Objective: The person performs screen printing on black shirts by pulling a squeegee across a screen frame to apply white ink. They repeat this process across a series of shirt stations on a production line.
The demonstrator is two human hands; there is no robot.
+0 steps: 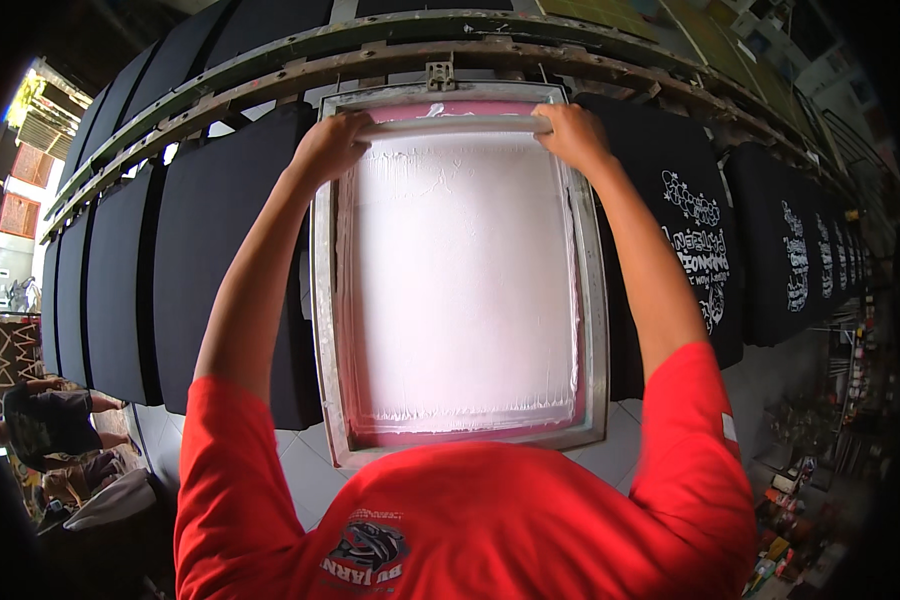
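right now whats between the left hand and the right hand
In the head view, a long pale bar lies there, spanning from the left hand to the right hand, above white-coated mesh.

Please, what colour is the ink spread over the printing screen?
The ink is white; it shows best in the head view.

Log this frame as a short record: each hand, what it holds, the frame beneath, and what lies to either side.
Left hand: closed on the left end of a squeegee
Right hand: closed on its right end
Squeegee position: crosswise, near the far end of the frame
Frame surface: mostly covered with white ink, pink showing at the far and near ends
To the left: plain black panels
To the right: black panels with white prints
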